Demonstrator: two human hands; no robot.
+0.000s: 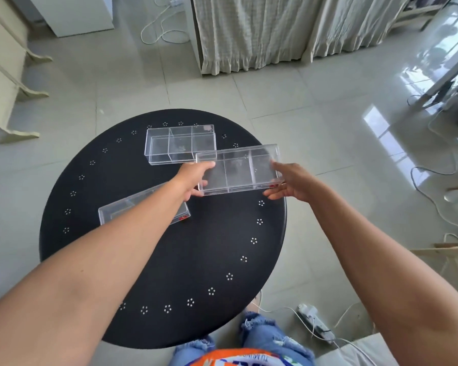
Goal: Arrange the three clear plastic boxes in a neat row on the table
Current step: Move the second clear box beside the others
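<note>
Three clear plastic boxes with inner dividers are on or over the round black table. My left hand grips the left end of the right-hand box, and my right hand grips its right end, near the table's right edge. A second box lies at the far side, its near right corner overlapped by the held box. The third box lies at the left, tilted, largely hidden under my left forearm, with a red mark showing at its near right corner.
The table stands on a glossy tiled floor. A power strip and white cables lie on the floor at the near right. Curtained furniture stands beyond the table, and cream furniture at the left.
</note>
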